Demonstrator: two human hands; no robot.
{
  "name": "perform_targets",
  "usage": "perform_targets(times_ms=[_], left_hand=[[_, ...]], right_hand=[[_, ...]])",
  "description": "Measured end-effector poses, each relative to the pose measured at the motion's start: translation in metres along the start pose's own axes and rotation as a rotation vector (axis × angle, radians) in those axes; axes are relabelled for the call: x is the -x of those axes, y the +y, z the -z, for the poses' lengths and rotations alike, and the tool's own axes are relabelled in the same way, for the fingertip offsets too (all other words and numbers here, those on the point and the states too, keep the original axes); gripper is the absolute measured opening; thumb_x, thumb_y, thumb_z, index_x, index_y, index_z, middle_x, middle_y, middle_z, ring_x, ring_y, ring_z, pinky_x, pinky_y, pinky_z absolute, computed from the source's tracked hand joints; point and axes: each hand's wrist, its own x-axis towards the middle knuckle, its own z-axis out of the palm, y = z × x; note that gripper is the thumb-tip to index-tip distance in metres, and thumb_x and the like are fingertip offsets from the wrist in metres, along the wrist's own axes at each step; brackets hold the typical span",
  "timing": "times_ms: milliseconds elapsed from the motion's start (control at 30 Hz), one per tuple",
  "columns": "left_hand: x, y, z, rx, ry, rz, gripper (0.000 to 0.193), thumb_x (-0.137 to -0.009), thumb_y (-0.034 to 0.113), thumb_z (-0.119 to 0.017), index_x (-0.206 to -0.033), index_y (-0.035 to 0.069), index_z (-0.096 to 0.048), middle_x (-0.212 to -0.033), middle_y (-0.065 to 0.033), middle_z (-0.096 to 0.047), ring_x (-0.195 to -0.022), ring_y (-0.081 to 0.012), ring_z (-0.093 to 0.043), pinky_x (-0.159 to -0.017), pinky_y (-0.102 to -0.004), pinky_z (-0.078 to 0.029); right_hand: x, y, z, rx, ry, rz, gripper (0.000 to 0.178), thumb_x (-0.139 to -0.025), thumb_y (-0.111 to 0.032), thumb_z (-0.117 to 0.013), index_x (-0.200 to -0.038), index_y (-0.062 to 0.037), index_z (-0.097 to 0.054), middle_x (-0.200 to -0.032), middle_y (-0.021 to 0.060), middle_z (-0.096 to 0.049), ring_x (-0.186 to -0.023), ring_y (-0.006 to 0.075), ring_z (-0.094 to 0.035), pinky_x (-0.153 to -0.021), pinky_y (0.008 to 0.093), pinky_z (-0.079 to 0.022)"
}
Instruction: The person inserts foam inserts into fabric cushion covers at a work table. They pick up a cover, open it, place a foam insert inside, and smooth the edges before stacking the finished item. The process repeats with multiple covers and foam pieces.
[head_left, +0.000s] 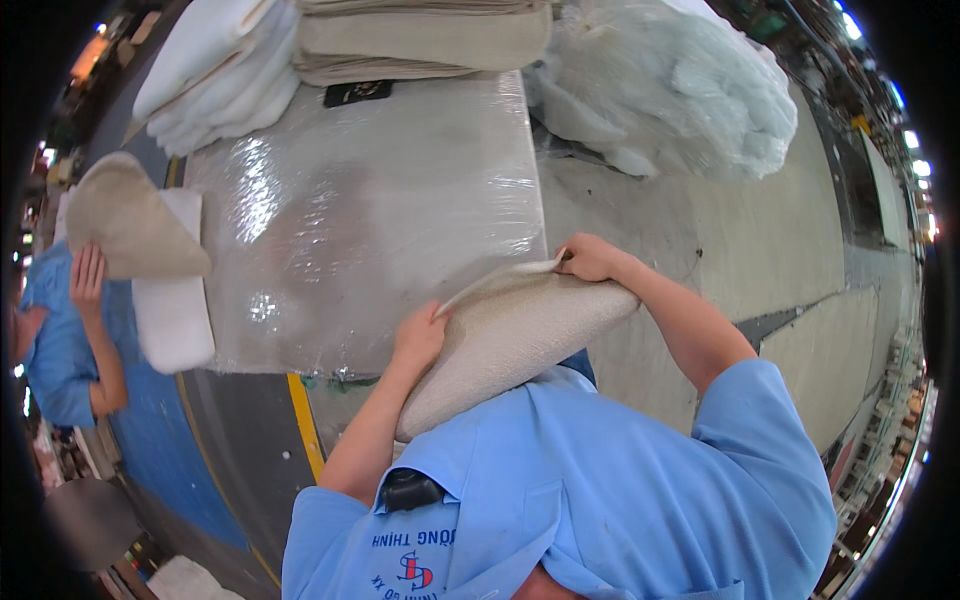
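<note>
A beige textured-fabric cushion is held up against my body at the front edge of a plastic-wrapped table. On its far rim a pale edge shows between my hands. My left hand is closed on the left part of that rim, with the fingertips partly hidden. My right hand pinches the rim farther right, thumb and fingers pressed together. The cushion's far side and whatever is inside it are hidden.
Stacked beige cushions and white padded pieces stand at the table's far side, near a small black item. A large clear plastic bag lies at far right. At left, a co-worker in blue holds another beige piece.
</note>
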Motion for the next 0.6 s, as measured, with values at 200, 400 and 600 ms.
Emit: perform_targets(times_ms=[200,400,600], left_hand=[[0.003,-0.004,0.053,0.111,0.132,0.030,0.033,-0.105,0.037,-0.058,-0.114,0.007,-0.070,-0.102,-0.0216,-0.073,-0.100,-0.0432,-0.069,-0.085,-0.0507,-0.052],[0.001,-0.034,0.046,-0.036,0.146,0.077,0.040,-0.107,0.042,-0.054,-0.109,0.004,-0.068,-0.099,-0.0238,-0.073,-0.097,-0.0444,-0.070,-0.083,-0.0527,-0.052],[-0.015,-0.039,0.036,-0.024,0.203,0.153,0.042,-0.108,0.043,-0.054,-0.103,0.002,-0.066,-0.090,-0.0264,-0.071,-0.089,-0.0476,-0.069,-0.078,-0.0551,-0.051]], right_hand=[[-0.002,-0.043,-0.005,-0.169,0.245,0.030,0.029,-0.098,-0.026,-0.068,-0.119,-0.0084,-0.076,-0.104,0.0223,-0.076,-0.099,0.0404,-0.072,-0.089,0.0460,-0.055],[-0.021,-0.057,-0.017,-0.152,0.295,0.050,0.036,-0.105,-0.037,-0.060,-0.116,-0.0050,-0.073,-0.105,0.0254,-0.074,-0.101,0.0450,-0.069,-0.088,0.0497,-0.053],[-0.038,-0.059,-0.024,0.052,0.266,-0.150,0.039,-0.106,-0.040,-0.058,-0.108,-0.0035,-0.070,-0.105,0.0260,-0.073,-0.103,0.0473,-0.067,-0.088,0.0536,-0.052]])
